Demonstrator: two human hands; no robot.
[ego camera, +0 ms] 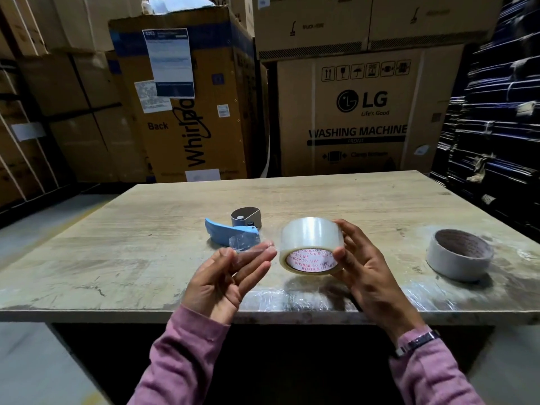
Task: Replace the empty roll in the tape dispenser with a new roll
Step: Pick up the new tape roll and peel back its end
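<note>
The new roll (311, 245) is a fat ring of clear, glossy tape on a white core printed in red with "WONDER-555 TAPE"; it is held in the air above the near part of the table (146, 258), tilted so its open core faces the camera. The right hand (362, 258) clamps it, fingers curled over the top and far side, thumb pressed on the near rim; the left hand (228, 273) is loosely apart, palm up, with a strip of clear film (248, 249) lying across its fingertips; whether that strip still joins the roll I cannot tell. Beyond the left hand the tape dispenser (233, 229) lies on the table, a blue plastic handle with a grey rounded metal body; it is apart from both hands. Well to the right the empty roll (458, 254) lies flat, a pale cardboard ring with faint red print inside. The tabletop is pale wood grain, scuffed, with wrinkled clear film stuck along its near edge; both sleeves are pink.
</note>
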